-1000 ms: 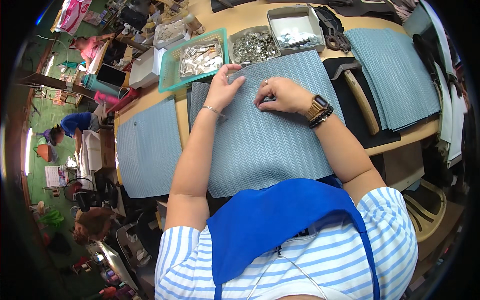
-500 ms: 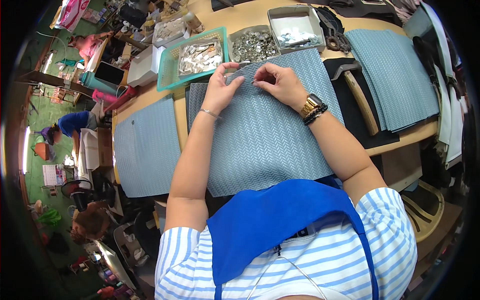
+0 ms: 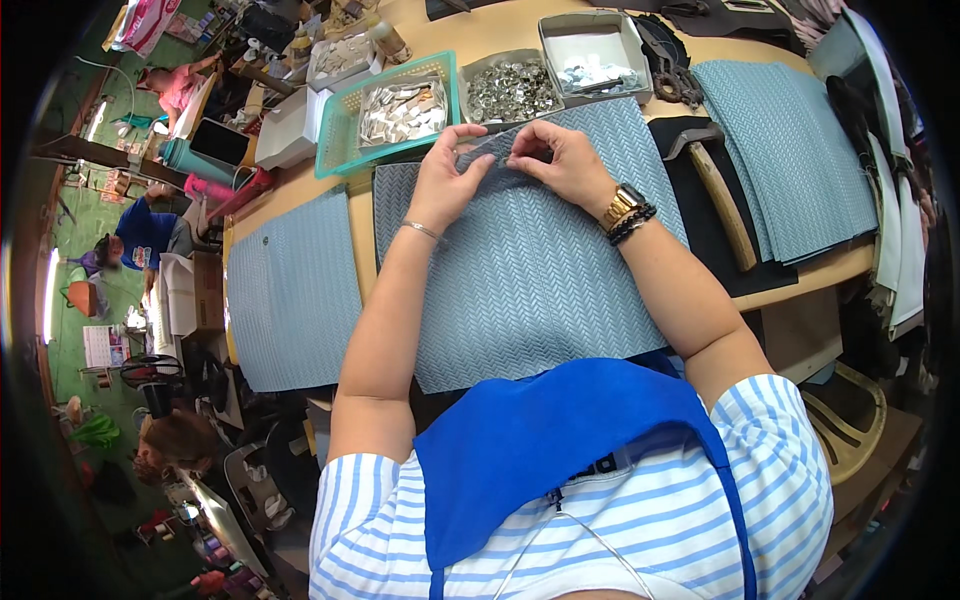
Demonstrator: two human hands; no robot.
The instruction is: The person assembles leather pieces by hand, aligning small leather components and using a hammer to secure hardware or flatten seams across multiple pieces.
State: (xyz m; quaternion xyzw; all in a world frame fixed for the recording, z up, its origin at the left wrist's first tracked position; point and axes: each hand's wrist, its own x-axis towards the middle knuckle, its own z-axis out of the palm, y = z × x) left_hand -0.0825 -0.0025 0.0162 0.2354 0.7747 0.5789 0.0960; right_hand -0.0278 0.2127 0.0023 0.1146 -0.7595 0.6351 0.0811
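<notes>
A grey-blue sheet with a herringbone texture (image 3: 545, 290) lies in front of me on the table. At its far edge my left hand (image 3: 452, 182) is closed on the sheet, thumb on top and fingers curled around the edge. Close beside it, my right hand (image 3: 562, 168) is pinched, thumb against forefinger, just over the sheet. Whatever sits between those fingertips is too small to make out. The sheet's far edge is slightly lifted and creased between the two hands.
Beyond my hands stand a teal basket (image 3: 455, 95) of small pale pieces, a box of shiny metal fittings (image 3: 508, 88) and a white box (image 3: 592, 90). A wooden-handled hammer (image 3: 722, 200) and stacked blue sheets (image 3: 790, 155) lie right; another sheet (image 3: 292, 295) lies left. Co-workers are far left.
My hands have shifted only slightly, staying at the sheet's far edge, with the fingertips a little closer together. At far left, a person in a blue shirt has changed posture.
</notes>
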